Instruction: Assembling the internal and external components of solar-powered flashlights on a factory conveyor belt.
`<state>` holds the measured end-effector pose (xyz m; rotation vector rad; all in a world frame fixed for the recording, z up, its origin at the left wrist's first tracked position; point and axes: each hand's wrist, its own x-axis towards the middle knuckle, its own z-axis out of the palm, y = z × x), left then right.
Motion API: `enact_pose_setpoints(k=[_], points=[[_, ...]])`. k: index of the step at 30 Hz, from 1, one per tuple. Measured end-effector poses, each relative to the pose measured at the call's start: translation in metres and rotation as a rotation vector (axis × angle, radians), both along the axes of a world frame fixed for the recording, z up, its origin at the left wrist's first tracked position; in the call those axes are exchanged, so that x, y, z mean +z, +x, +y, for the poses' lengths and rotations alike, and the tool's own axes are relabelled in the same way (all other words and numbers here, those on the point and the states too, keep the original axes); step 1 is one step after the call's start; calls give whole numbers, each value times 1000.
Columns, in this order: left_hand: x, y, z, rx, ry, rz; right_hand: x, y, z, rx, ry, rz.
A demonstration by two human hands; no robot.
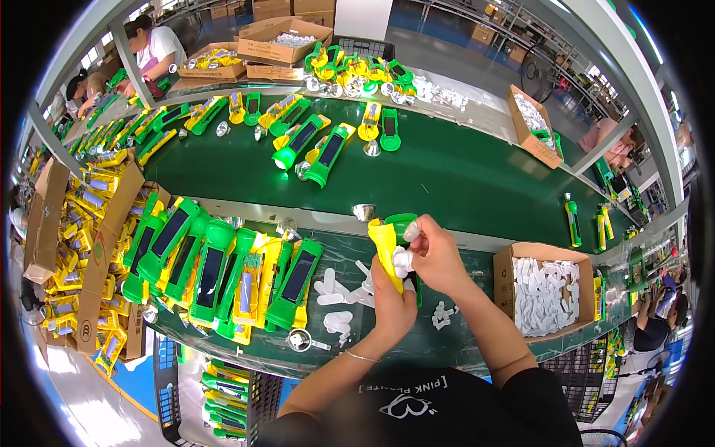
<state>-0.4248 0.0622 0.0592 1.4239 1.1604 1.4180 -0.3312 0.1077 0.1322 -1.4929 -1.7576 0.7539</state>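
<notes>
In front of my chest, my left hand (393,307) is wrapped round a yellow flashlight housing (384,249), held upright. A green housing half (403,223) shows just behind it, and a shiny reflector cup (364,212) sticks out beside its top. My right hand (438,257) is closed against the housing's side, with white covers on its fingertips; what it pinches is hidden. Below and left of my hands lie white plastic strips (332,290) and small white pieces (339,323). A loose reflector (299,340) rests near the bench edge.
Green and yellow flashlights (218,272) are lined up at left, beside a carton of yellow housings (112,253). A carton of white strips (547,294) stands at right. Beyond runs a green conveyor belt (447,167) with flashlights on it. Other people work at far left and right.
</notes>
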Motion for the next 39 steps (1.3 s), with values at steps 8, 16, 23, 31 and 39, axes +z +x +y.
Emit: enact_pose_setpoints(k=[8, 16, 23, 31, 39], points=[[-8, 1, 7, -46, 8, 61, -2, -7, -3, 5, 242, -208], [-1, -16, 18, -317, -543, -714, 11, 18, -26, -22, 32, -258], [12, -16, 18, -423, -500, -1034, -9, 12, -38, -8, -193, 91], [14, -6, 51, -181, -338, -1018, -22, 1, 2, 52, -33, 106], [-8, 15, 16, -253, -559, -1152, -50, 37, -27, -22, -255, 97]])
